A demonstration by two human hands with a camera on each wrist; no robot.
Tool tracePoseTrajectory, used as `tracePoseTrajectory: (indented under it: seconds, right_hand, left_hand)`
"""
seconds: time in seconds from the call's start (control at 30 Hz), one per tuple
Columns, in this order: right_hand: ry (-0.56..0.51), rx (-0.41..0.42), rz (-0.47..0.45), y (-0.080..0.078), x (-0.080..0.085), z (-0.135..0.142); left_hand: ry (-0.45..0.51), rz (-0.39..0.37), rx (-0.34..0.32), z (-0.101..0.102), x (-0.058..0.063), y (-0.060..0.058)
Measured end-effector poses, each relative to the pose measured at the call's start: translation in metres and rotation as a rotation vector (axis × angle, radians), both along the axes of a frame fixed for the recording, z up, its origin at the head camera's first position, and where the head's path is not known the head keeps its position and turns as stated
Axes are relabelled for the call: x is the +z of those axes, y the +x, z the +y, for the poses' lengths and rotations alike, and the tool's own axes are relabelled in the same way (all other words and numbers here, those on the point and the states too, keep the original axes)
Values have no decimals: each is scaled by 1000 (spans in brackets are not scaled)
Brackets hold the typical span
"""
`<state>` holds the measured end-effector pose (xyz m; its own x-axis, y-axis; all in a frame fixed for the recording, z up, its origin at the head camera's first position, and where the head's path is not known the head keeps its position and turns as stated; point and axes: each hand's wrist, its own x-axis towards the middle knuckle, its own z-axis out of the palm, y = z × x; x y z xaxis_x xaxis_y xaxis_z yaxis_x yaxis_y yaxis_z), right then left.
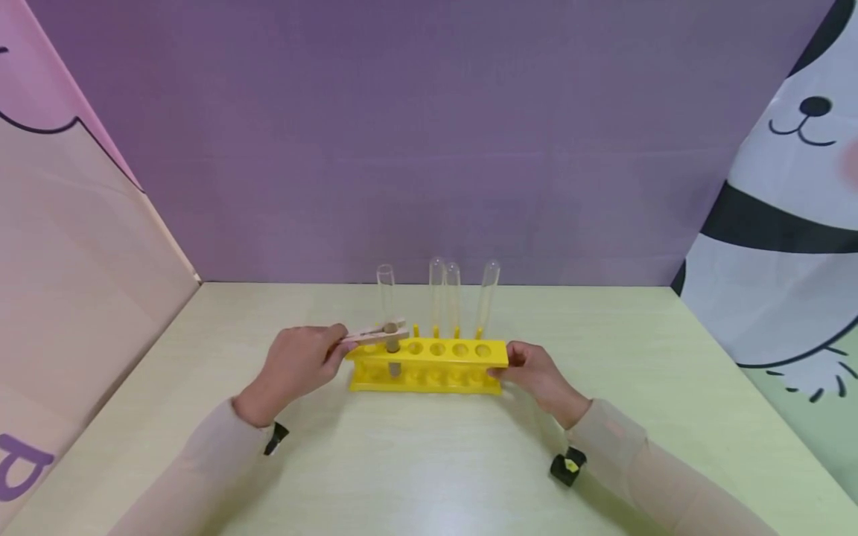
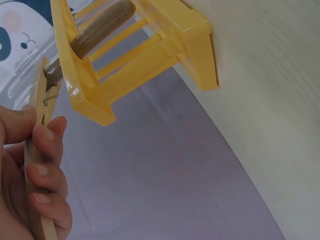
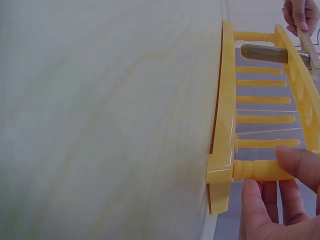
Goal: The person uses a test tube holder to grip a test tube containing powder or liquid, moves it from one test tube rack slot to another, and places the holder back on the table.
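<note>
My left hand (image 1: 304,365) grips a wooden test tube clamp (image 2: 39,95) by its handles, and the clamp's far end closes round a glass test tube (image 1: 386,286). Upright, this tube passes through a hole near the left end of the yellow test tube rack (image 1: 429,386). Its lower part holds a grey-brown content (image 2: 102,29); above the clamp the glass looks clear. With thumb and fingers, my right hand (image 1: 536,372) holds the yellow end post (image 3: 262,170) at the rack's right side. The rack stands on the table.
Three clear test tubes (image 1: 491,286) sit upside down on pegs (image 1: 479,333) along the rack's back. Behind the pale table (image 1: 429,461) rises a purple panel (image 1: 429,149). Printed side panels (image 1: 791,231) stand at left and right.
</note>
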<state>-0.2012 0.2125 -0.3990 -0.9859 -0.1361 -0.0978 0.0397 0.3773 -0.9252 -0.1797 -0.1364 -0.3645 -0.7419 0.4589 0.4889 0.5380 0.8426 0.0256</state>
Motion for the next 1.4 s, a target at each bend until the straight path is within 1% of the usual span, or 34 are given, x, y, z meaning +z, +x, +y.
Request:
tracePoseTrajectory:
  seconds: [0.27,0.5,0.63,0.87,1.13,1.4]
  right_hand:
    - [-9,16,7,1,-1,1]
    - [-12,21,1,1,2,1]
    - [-20,29,-1,2,3,1]
    - [-18,29,1,1,4,1]
    - [-25,21,6,0,2,2]
    - [-23,15,-3,1,1,2]
  left_hand:
    - [1,-15,-6,-1,-2,1]
    - [13,17,-26,-2,-6,1]
    - [17,23,-29,-2,-7,0]
    - [16,-4,-21,-2,-8,0]
    - [10,-15,-20,-1,-8,-1]
    - [2,16,-21,-2,-10,-2]
